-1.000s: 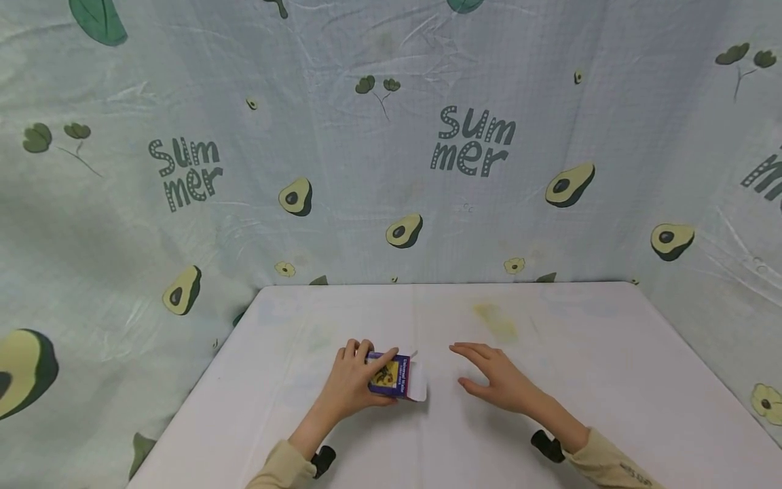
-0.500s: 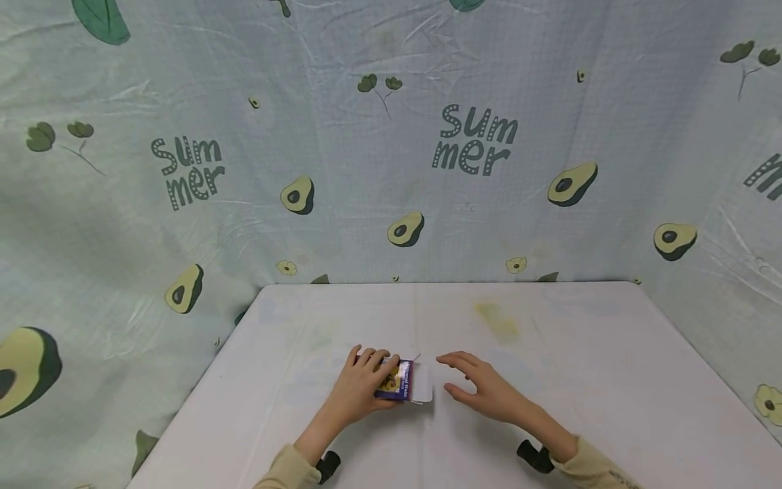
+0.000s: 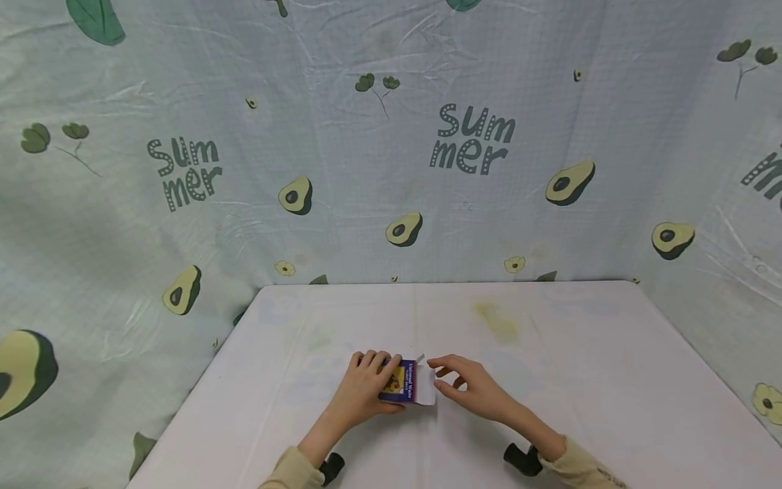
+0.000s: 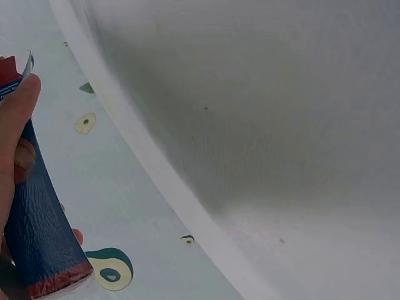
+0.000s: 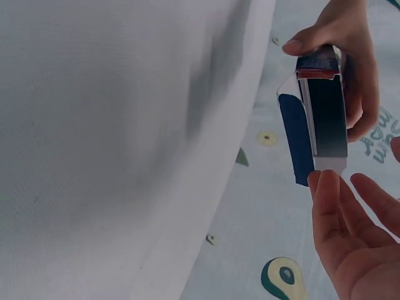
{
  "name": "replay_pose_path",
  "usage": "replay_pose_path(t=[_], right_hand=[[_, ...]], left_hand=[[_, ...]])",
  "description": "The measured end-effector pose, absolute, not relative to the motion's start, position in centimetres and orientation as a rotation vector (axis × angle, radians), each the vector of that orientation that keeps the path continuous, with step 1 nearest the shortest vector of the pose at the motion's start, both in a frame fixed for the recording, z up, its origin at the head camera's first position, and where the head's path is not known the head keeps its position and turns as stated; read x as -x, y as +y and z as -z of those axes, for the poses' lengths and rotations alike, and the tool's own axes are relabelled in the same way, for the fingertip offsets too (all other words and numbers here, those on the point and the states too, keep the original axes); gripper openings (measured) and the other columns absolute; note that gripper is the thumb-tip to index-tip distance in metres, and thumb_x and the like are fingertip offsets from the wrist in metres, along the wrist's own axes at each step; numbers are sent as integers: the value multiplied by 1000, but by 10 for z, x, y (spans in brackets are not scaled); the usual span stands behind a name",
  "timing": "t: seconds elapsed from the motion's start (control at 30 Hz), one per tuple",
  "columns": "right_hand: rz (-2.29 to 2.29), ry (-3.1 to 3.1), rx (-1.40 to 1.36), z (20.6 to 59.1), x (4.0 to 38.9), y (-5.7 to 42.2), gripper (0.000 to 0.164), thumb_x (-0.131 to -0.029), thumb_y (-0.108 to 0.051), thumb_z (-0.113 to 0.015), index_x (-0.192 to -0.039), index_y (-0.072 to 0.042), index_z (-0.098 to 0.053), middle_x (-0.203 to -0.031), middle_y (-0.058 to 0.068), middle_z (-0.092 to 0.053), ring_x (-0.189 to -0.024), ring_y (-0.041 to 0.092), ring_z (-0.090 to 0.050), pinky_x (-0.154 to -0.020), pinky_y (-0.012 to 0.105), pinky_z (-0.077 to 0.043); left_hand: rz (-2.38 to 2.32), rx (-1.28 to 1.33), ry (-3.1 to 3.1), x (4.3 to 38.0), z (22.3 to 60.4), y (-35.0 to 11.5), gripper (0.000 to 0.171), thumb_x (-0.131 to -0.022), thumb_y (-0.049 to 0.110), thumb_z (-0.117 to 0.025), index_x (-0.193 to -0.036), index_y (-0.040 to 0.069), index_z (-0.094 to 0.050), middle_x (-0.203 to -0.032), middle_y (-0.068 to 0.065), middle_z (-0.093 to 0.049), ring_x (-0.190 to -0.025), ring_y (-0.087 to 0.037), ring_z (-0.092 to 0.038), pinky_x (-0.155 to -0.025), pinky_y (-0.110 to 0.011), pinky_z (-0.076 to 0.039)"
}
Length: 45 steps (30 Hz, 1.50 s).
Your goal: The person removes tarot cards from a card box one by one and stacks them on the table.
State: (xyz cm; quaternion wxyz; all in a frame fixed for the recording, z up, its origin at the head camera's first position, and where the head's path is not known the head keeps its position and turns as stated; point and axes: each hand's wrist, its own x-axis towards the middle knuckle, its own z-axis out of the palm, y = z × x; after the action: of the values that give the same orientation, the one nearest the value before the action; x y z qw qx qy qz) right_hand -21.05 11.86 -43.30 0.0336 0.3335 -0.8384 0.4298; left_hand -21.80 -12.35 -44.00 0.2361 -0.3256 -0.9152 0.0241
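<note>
My left hand (image 3: 360,394) grips a small purple-blue tarot card box (image 3: 400,382) lettered "Universal Waite", fingers over its top and thumb along its near side. The box's open end points right, with a white flap (image 3: 425,387) sticking out. In the right wrist view a blue-edged flap (image 5: 295,139) hangs beside the opening, and the inside looks dark; its contents cannot be made out. My right hand (image 3: 476,392) is at the open end, fingertips close to the flap, with thumb and forefinger apart. The left wrist view shows the box's blue side (image 4: 45,212) under my thumb.
A white-covered table (image 3: 550,353) lies beneath both hands, with a faint yellow stain towards the back. Behind and at the sides hangs a pale curtain (image 3: 342,136) printed with avocados and "summer". Dark cameras sit on both wrists.
The right hand has moved left to the box's open end, its fingers drawing closer together. The left hand has shifted slightly right with the box.
</note>
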Motion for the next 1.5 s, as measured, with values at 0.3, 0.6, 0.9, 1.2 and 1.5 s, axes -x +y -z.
replay_pose_path(t=[0.3,0.6,0.9,1.2,1.5], right_hand=[[-1456,-2610,-969,432,209,115,30,-91,-22,-53,-115,-6,-58,-111,12,-62,-91,20,-61,-64,20,-49],[-1773,-2673,-939,440,214,113,32,-90,-17,-53,-115,4,-55,-105,21,-63,-81,19,-65,-59,25,-52],[-2124,-2732,-799,443,217,115,39,-91,-24,-52,-113,8,-53,-100,21,-65,-79,19,-67,-63,29,-53],[-2233,-2733,-691,451,220,108,34,-87,-26,-58,-103,4,-59,-90,13,-67,-73,21,-68,-58,30,-54],[-2186,-2765,-582,454,221,98,31,-85,-28,-61,-92,2,-58,-81,8,-68,-65,15,-67,-54,28,-52]], left_hand=[[-89,874,-2518,217,441,-124,82,-58,63,-70,-123,18,-48,-105,0,-55,-93,-16,-50,-80,-36,-39],[-59,895,-2521,214,442,-123,82,-58,64,-70,-124,19,-49,-107,1,-55,-94,-15,-49,-80,-35,-38],[4,919,-2523,211,440,-122,81,-59,62,-70,-124,18,-50,-107,1,-55,-94,-15,-50,-80,-35,-38],[62,966,-2523,207,441,-121,81,-59,60,-72,-124,17,-51,-107,1,-55,-94,-14,-49,-80,-35,-37],[73,984,-2477,205,440,-121,81,-57,60,-73,-123,17,-51,-106,2,-55,-92,-13,-48,-78,-34,-37]])
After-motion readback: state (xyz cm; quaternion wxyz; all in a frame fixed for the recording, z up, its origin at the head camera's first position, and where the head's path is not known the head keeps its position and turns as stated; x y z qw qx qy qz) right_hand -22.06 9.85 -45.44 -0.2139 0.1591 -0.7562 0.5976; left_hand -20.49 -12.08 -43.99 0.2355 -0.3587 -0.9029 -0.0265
